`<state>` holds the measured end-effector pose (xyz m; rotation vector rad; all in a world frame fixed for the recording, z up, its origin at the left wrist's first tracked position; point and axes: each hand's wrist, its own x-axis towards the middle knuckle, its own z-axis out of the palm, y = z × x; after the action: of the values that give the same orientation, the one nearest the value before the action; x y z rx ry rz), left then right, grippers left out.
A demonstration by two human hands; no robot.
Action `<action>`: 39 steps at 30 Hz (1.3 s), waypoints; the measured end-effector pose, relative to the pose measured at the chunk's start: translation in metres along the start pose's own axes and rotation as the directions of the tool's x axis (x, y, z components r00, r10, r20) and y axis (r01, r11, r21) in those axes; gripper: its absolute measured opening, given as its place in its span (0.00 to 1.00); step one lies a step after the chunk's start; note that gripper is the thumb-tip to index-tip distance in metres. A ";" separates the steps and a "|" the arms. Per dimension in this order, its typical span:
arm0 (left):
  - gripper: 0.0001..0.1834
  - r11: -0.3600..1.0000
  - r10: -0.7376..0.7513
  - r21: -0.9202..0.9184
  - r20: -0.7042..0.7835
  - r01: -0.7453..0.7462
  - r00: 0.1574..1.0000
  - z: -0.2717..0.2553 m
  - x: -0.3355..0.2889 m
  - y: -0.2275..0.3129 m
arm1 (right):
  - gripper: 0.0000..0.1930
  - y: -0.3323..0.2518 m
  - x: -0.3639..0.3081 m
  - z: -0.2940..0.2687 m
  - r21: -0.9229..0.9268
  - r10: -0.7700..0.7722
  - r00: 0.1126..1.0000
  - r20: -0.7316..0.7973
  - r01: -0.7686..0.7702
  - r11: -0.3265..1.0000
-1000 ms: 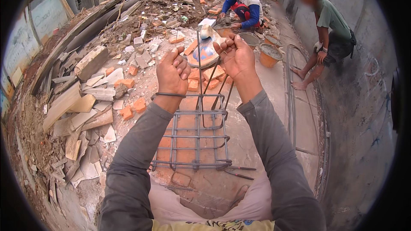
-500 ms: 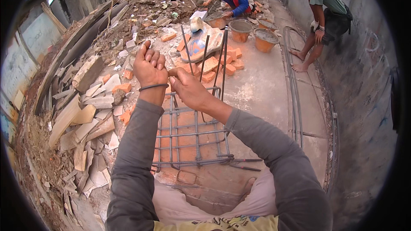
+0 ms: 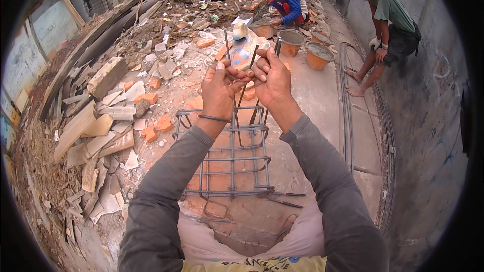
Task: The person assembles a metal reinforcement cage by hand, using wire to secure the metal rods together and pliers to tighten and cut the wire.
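Observation:
Above a cage of tied steel rebar (image 3: 233, 159), my two hands meet at the fingertips. My left hand (image 3: 217, 86) has its fingers curled inward and a dark band (image 3: 214, 118) around the wrist. My right hand (image 3: 275, 81) pinches thumb to fingers beside it. Whatever lies between the fingertips is too small to make out. Upright dark rebar ends (image 3: 227, 44) rise from the cage's far end, some passing behind my fingers. I cannot tell whether either hand touches them. A white and blue sack (image 3: 243, 53) lies just beyond my hands.
Broken boards and rubble (image 3: 108, 136) cover the left side. Orange buckets of grey mix (image 3: 319, 62) stand ahead, near a crouching person (image 3: 290, 0). Another person (image 3: 393, 15) bends beside the right wall (image 3: 428, 136). Long steel bars (image 3: 347, 116) lie along the floor there.
My hands have moved right. My right hand has left the left wrist area and risen, and both hands now meet fingertip to fingertip before the upright rods.

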<state>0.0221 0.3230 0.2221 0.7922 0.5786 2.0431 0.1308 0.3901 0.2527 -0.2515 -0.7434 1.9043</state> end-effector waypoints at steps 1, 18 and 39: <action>0.15 0.997 -0.039 0.067 0.012 0.038 0.999 0.008 -0.006 0.003 | 0.17 -0.004 0.001 -0.011 -0.089 -0.018 0.999 0.027 0.020 0.996; 0.25 0.718 -0.666 0.284 0.015 0.635 0.746 -0.029 -0.086 -0.074 | 0.22 -0.042 -0.112 -0.125 -0.902 0.271 0.909 0.316 0.377 -0.212; 0.13 0.423 -0.215 0.879 -0.138 0.220 0.967 -0.189 0.026 -0.109 | 0.17 -0.033 -0.069 -0.193 -0.696 0.550 0.795 -0.258 -0.547 0.464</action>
<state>-0.0643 0.3821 0.0292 1.2131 1.7613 1.3675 0.2800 0.4122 0.1101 -1.1438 -1.5974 2.0689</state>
